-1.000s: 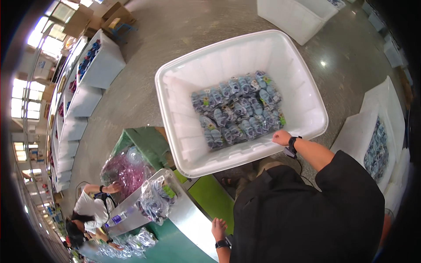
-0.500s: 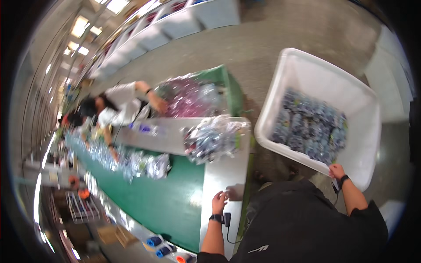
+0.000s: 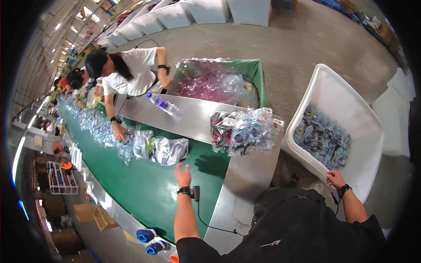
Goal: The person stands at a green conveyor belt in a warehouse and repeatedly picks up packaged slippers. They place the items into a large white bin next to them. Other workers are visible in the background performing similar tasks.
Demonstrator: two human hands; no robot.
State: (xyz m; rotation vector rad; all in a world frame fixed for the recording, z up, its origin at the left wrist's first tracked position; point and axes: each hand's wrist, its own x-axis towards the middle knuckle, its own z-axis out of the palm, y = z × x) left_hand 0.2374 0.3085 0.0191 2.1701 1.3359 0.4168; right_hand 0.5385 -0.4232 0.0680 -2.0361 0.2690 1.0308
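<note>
My left hand reaches over the green conveyor belt, fingers apart and nothing in it. Just beyond its fingertips lies a clear plastic bag with a white and grey item inside, at the end of a row of bagged items. My right hand is closed on the near rim of a large white plastic bin. Many clear bags of blue-grey, shoe-like items fill its bottom. More bagged items, some red and black, are piled on the metal table edge between my hands.
Across the belt a co-worker in a white top touches the row of bags. A bottle with a purple cap lies on the metal ledge. Behind stands a green-lined container of pinkish clear bags. Blue shoes sit at the near left edge.
My left hand has moved from the metal edge leftward and forward over the belt, toward the nearest bag. The view has turned; my right hand stays at the bin's rim.
</note>
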